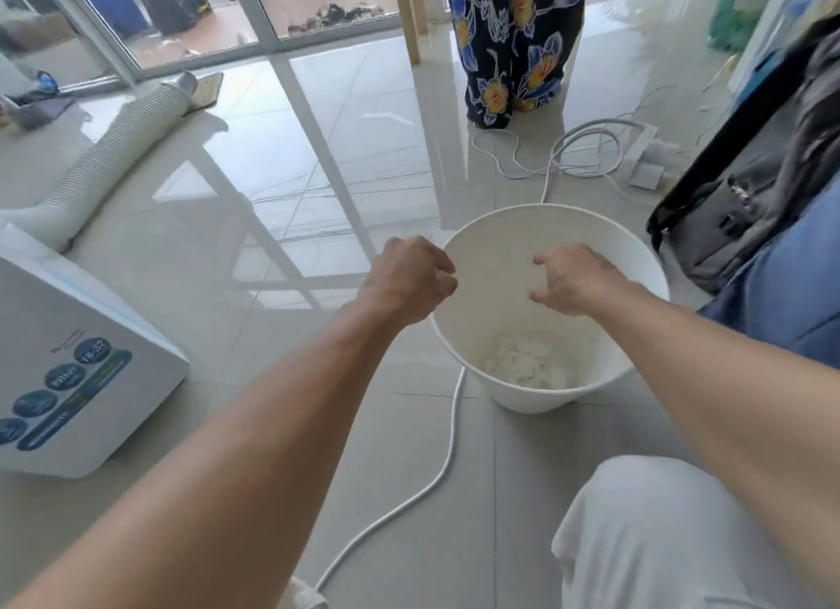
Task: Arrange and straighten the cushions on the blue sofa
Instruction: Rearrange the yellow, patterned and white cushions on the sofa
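Hands above a bin, sofa only at the right edge

White-trousered knee (659, 540) is nearest. Past it the left hand (409, 281) is curled into a fist with nothing seen in it, and the right hand (572, 281) hovers loose-fingered and empty over the round white plastic bin (536, 401). Just right of the bin shows a strip of the blue fabric sofa (782, 299), with a grey-and-black backpack (722, 226) lying against it. No separate cushion can be made out. Cushions there are probably soft, light and not slippery, best taken by opposite edges with both hands.

Blue sofa (782, 299), white bucket (536, 399)
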Demonstrator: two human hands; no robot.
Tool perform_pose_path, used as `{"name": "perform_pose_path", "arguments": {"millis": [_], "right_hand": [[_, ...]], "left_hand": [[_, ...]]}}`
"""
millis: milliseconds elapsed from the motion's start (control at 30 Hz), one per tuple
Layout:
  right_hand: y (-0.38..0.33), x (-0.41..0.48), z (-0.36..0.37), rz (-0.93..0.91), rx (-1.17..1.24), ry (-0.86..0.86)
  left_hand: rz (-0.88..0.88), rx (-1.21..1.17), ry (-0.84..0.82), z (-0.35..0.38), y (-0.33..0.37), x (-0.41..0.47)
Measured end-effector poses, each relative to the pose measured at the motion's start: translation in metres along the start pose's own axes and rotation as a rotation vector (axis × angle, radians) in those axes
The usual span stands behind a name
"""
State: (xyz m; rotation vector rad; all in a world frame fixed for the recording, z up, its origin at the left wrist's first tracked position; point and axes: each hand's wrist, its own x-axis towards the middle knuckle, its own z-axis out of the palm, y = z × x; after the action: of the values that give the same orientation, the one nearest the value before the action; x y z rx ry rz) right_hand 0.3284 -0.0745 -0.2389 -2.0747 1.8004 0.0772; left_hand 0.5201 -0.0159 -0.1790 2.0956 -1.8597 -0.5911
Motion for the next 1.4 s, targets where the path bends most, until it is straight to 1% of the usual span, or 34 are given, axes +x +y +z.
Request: {"name": "perform_pose_path", "arguments": {"millis": [167, 300, 467, 533, 633, 800, 900, 967, 1033, 1133, 1233, 1300, 1400], "right_hand": [[0.024, -0.013, -0.030, 0.017, -0.033, 0.093], [0.050, -0.028, -0.024, 0.035, -0.079, 0.160], [0.074, -0.038, 0.003, 0.031, -0.046, 0.147], [0.081, -0.041, 0.011, 0.029, -0.032, 0.103], [0.087, -0.043, 0.020, 0.028, 0.010, 0.083], [0.091, -0.041, 0.023, 0.010, 0.032, 0.097], [0.094, -0.040, 0.027, 0.011, 0.039, 0.112], [0.095, -0.040, 0.029, 0.016, 0.044, 0.112], [0.094, -0.041, 0.029, 0.022, 0.043, 0.105], [0.094, -0.042, 0.030, 0.035, 0.028, 0.090], [0.093, -0.043, 0.026, 0.057, 0.012, 0.051], [0.089, -0.046, 0.017, 0.064, 0.009, 0.021], [0.082, -0.051, -0.001, 0.072, -0.001, 0.017]], "left_hand": [[0.035, 0.007, -0.006, 0.001, 0.014, 0.009], [0.041, 0.024, -0.054, 0.020, 0.023, 0.020], [0.054, 0.080, -0.099, 0.048, 0.026, 0.033], [0.067, 0.145, -0.105, 0.064, 0.025, 0.041], [0.032, 0.215, -0.152, 0.088, 0.025, 0.053], [-0.006, 0.283, -0.295, 0.126, 0.028, 0.062], [-0.041, 0.333, -0.514, 0.152, 0.030, 0.059], [-0.057, 0.410, -0.654, 0.162, 0.031, 0.054], [-0.008, 0.523, -0.709, 0.164, 0.033, 0.051], [0.049, 0.543, -0.706, 0.158, 0.041, 0.048], [0.075, 0.495, -0.649, 0.139, 0.048, 0.044], [0.069, 0.445, -0.567, 0.119, 0.048, 0.044], [0.058, 0.436, -0.426, 0.088, 0.048, 0.044]]}}
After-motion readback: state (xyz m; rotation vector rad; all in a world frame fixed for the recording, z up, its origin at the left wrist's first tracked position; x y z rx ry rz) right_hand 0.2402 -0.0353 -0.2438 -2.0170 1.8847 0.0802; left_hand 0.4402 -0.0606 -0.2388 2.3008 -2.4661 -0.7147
